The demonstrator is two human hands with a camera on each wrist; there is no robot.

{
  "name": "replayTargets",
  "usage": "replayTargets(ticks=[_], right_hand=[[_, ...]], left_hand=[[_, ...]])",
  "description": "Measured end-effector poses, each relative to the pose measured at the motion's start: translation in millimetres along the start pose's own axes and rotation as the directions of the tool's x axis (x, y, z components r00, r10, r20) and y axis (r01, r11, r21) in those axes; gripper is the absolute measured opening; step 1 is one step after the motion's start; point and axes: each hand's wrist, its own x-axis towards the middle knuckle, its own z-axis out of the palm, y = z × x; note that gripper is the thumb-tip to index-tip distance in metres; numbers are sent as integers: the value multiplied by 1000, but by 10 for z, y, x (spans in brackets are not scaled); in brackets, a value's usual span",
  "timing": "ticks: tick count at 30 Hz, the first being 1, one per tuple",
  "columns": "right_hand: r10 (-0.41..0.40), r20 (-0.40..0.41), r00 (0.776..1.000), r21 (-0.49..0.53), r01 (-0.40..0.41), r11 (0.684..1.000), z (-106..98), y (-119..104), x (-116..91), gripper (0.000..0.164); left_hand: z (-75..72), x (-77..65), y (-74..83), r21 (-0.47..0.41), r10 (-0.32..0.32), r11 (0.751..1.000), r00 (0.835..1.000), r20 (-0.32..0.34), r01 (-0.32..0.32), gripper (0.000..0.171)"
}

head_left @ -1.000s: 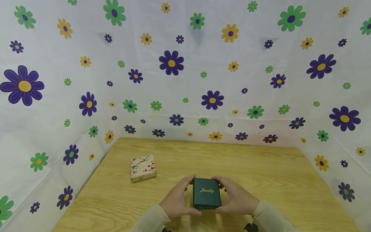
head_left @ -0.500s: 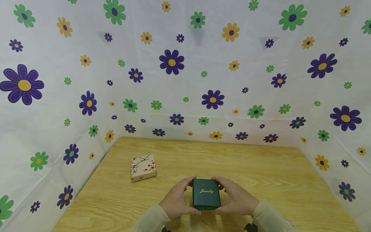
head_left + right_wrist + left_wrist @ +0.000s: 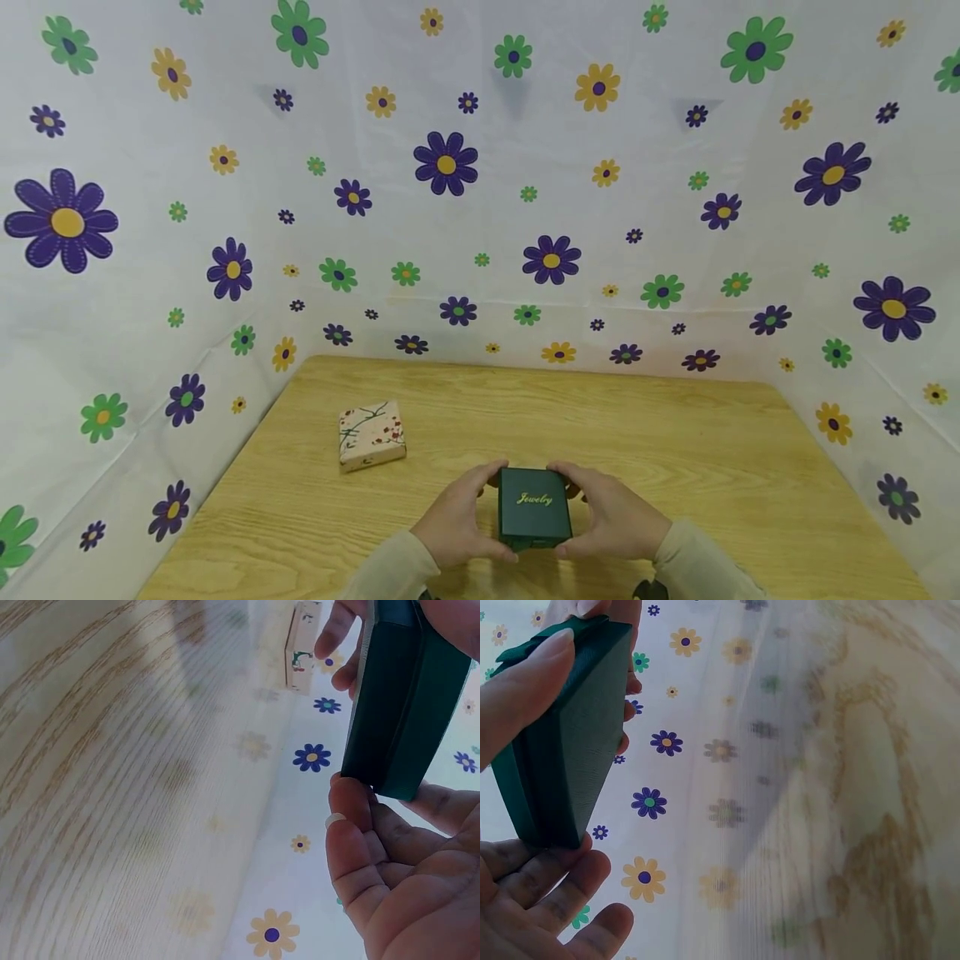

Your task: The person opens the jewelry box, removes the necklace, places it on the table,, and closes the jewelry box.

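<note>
A dark green jewelry box (image 3: 535,508) with gold "Jewelry" lettering on its lid is held between both hands, lid closed. On its left side my left hand (image 3: 461,518) grips it, thumb at the near edge and fingertips at the far corner. My right hand (image 3: 617,515) mirrors this on the right side. From the left wrist view, the green box (image 3: 577,735) shows its underside off the table, with the thumb on the near side. In the right wrist view, fingers curl at the lower end of the box (image 3: 405,705).
A cream box with a floral branch pattern (image 3: 372,436) lies on the wooden table (image 3: 600,408), left of the hands. White cloth with printed flowers (image 3: 480,217) surrounds the table at the back and both sides.
Both hands keep their hold on the jewelry box. It sits very slightly lower in the head view, its front face tipped a little more into sight. The floral box stays put.
</note>
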Motion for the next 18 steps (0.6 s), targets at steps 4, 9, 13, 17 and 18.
replayTargets(ticks=[4,9,13,17,18], right_hand=[[-9,7,1000,7,9,1000,-1,9,5,91],[-21,6,1000,14,21,1000,-7,10,3,91],[-12,6,1000,11,11,1000,-10,-7,-2,91],[1,12,1000,16,-1,1000,-16,-25,-2,92],[2,14,1000,20,-2,1000,-16,-28,-1,92]], left_hand=[[-6,-9,4,11,16,1000,1000,-3,-16,108],[-16,-8,18,9,3,1000,1000,0,-3,108],[-20,-12,27,11,7,1000,1000,-1,-7,107],[-19,-19,30,18,12,1000,1000,1,-12,107],[-20,-18,30,18,9,1000,1000,2,-9,107]])
